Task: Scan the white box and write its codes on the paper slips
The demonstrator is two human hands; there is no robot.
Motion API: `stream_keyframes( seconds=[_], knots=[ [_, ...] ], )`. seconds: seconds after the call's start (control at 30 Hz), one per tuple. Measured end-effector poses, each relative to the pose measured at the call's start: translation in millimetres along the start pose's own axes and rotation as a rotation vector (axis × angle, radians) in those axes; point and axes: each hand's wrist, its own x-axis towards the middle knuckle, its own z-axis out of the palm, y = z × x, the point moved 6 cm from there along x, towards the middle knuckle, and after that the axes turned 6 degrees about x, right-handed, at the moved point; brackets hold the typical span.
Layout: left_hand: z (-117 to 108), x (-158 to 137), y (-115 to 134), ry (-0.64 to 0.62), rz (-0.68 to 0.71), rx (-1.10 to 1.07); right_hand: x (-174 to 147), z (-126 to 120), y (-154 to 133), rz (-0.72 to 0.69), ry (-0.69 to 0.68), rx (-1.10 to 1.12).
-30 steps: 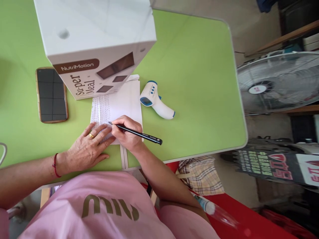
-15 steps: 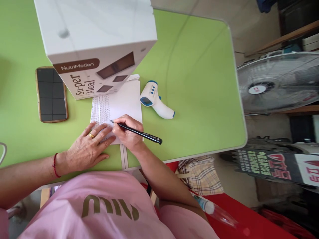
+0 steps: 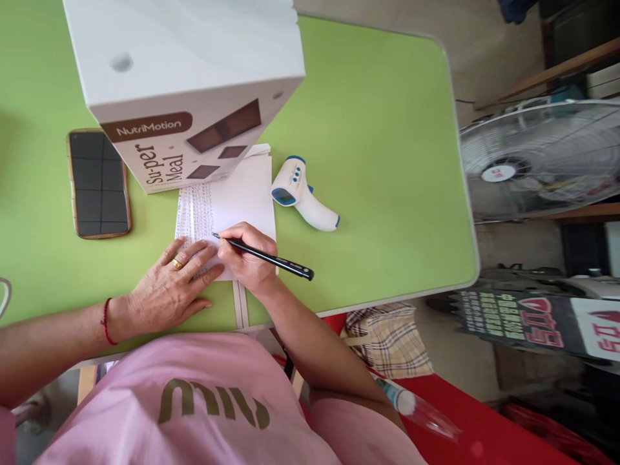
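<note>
A black pen is pinched in my right hand, its tip on the white paper beside columns of small handwriting. My left hand lies flat with fingers spread, its fingertips on the lower left of the paper and the rest over the green table. A gold ring is on one finger, and a red cord circles the wrist. The far left part of the paper is hidden by a tall white and brown box printed "NutriMotion Super Meal".
A smartphone lies left of the box. Right of the paper rests a white and blue infrared thermometer on the green table. Beyond the table's right edge stands a fan; below are a plaid bag and a clear plastic bottle.
Almost nothing differs. The view has shifted very slightly; the pen stays at about the same spot on the paper, and my left hand remains in place.
</note>
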Motion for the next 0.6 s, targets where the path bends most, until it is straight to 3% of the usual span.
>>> stream_keyframes(
  seconds=[0.37, 0.53, 0.6],
  knots=[
    [3, -1, -2, -0.013, -0.013, -0.034, 0, 0, 5, 0.098, -0.029, -0.03],
    [6, -4, -2, -0.025, -0.026, -0.027, 6, -12, -2, -0.02, 0.024, -0.107],
    [1, -4, -3, 0.035, -0.039, -0.089, 8, -16, -3, -0.109, 0.003, -0.182]
  ],
)
